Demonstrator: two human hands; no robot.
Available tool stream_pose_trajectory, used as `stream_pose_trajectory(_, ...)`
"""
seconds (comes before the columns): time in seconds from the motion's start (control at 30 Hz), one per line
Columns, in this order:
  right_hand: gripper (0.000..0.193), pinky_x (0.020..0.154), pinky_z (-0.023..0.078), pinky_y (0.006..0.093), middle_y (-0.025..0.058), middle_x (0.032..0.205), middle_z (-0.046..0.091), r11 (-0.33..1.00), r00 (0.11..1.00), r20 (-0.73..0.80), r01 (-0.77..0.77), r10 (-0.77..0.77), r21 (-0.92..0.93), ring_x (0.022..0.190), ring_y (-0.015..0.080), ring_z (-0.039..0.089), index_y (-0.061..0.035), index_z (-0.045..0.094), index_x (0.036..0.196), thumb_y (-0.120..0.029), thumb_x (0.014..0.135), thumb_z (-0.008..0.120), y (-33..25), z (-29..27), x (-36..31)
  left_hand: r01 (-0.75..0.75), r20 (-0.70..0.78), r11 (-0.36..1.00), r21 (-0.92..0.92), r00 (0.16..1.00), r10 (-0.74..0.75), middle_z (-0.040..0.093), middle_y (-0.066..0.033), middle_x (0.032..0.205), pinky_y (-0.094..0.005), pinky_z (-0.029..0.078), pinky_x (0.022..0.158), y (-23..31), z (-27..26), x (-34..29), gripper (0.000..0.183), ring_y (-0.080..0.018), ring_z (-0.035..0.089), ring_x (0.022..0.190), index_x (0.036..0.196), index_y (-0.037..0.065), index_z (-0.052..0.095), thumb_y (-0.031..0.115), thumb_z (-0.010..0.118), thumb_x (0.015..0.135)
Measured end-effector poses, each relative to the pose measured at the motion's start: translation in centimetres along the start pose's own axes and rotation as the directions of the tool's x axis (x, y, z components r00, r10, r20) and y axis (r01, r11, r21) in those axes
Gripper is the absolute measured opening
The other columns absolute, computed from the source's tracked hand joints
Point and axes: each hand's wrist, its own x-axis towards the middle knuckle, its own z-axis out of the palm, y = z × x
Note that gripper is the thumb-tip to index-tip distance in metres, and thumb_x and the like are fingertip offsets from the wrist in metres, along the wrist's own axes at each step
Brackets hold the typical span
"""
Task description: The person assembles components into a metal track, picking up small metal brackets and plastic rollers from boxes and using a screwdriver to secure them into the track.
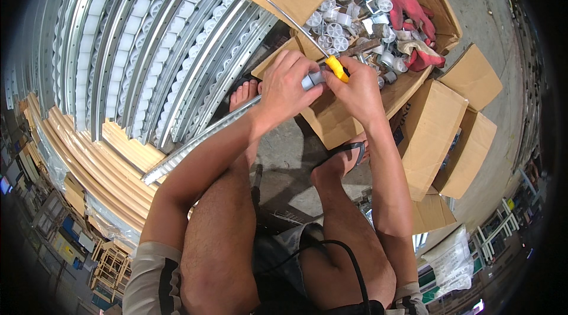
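My right hand (358,87) is closed around a screwdriver (336,67) with a yellow and black handle. Its long metal shaft points up and left, past the box edge. Close beside it, my left hand (289,85) grips the upper end of a narrow metal roller track (204,138). That track slants down to the left beneath my left forearm. A grey piece (312,80) shows between my two hands; whether it belongs to the track I cannot tell. My fingers hide most of the contact there.
Behind my hands stands an open cardboard box (331,119) of white wheels (335,31), metal brackets and red-palmed work gloves (408,10). More roller tracks (127,42) lie at left on wrapped tan lengths (89,149). Another open carton (435,131) sits at right. My sandalled feet flank the work.
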Motion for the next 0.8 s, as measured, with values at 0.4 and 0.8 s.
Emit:
stream_pose_trajectory(0.4,0.028,0.065,0.052,0.0451,0.0256,0.076,0.068,0.999,0.999,0.010,-0.049,0.049,-0.007,0.067,0.0398,0.067,0.0036,0.073,0.095,-0.023,0.086,0.076,-0.4,0.1,0.2,-0.045,-0.006,0.999,-0.030,0.999,0.045,0.064,-0.0084,0.091,-0.0413,0.051,0.074,-0.5,0.0,-0.1,0.033,-0.0303,0.062,0.087,0.098,0.005,0.070,0.014,0.087,0.072)
stream_pose_trajectory(0.8,0.023,0.061,0.050,0.0391,0.0180,0.069,0.067,0.981,0.988,-0.043,-0.141,0.148,0.134,0.059,0.0216,0.061,0.0050,0.072,0.093,-0.016,0.083,0.073,1.1,1.2,0.1,-0.050,-0.009,0.998,-0.025,0.999,0.049,0.061,-0.0069,0.084,-0.0414,0.048,0.071,-0.7,0.4,-0.3,0.031,-0.0295,0.060,0.082,0.091,0.006,0.067,0.015,0.090,0.071)
